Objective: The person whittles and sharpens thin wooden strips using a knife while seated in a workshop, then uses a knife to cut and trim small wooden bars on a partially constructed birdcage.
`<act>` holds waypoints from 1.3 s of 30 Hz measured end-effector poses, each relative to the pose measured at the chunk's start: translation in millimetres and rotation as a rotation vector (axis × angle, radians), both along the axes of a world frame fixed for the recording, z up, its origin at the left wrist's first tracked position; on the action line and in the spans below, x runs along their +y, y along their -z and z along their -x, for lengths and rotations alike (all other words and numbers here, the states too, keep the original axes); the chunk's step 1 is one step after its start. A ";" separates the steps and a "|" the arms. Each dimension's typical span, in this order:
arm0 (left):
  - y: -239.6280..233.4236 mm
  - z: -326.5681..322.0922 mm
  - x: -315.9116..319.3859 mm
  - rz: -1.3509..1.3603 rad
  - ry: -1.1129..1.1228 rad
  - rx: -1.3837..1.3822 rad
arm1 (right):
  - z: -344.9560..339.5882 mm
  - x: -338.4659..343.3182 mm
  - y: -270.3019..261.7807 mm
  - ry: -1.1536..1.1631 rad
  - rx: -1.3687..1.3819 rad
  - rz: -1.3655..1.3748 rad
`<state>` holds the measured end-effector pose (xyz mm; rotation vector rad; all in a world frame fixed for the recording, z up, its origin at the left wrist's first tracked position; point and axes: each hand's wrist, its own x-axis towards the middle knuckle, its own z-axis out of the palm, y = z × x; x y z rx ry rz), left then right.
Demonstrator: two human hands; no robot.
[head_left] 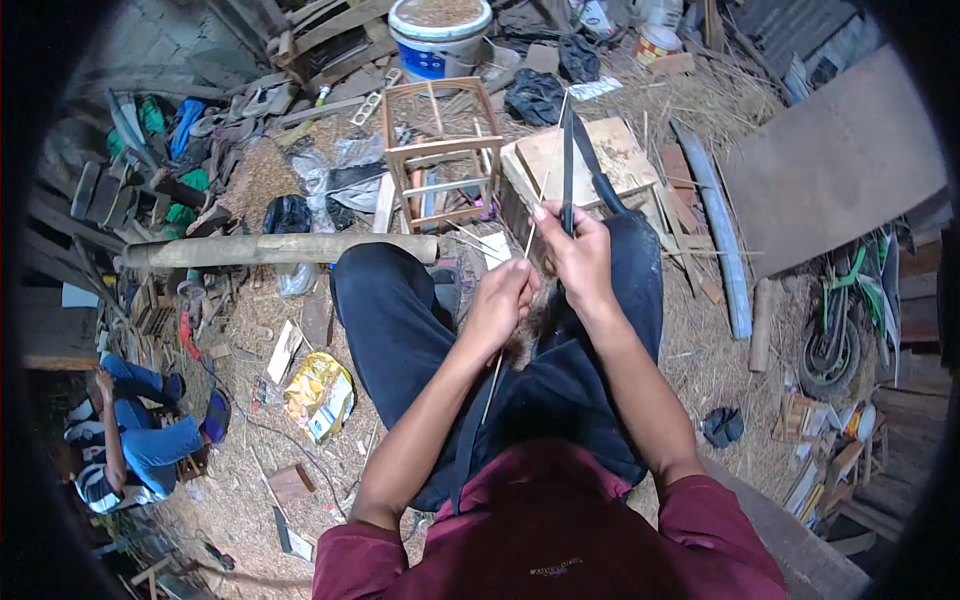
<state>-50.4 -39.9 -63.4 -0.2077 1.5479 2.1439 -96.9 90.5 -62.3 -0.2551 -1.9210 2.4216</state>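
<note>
A thin pale strip (551, 154), seemingly bamboo or wood, slants up from my lap past both hands. My left hand (499, 300) pinches it between thumb and fingers, and its lower end (492, 390) hangs over my dark trousers. In my right hand (579, 251) is a narrow dark-bladed knife (568, 157), its blade pointing away from me; the thumb lies against the strip. The tips of strip and blade come close together. A second dark bar with a black grip (609, 193) angles down to my right knee; whether it joins the knife I cannot tell.
A small wooden frame (442, 146) stands ahead, beside a wooden block (600, 161). A long pole (277, 250) lies to the left, near a yellow packet (320, 394). At far left sits another person (142, 442). A board (840, 161) and a small wheel (829, 356) are at right.
</note>
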 end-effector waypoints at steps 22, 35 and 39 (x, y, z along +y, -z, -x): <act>95.3 252.8 -97.5 1.927 -0.055 0.817 | 102.7 29.0 52.3 0.130 -0.090 -0.078; 24.1 283.5 -153.5 1.668 0.016 1.043 | 95.0 30.6 45.2 0.100 -0.064 -0.096; -65.6 297.6 -170.1 1.665 -0.072 1.059 | 101.4 51.7 74.7 0.187 0.194 -0.251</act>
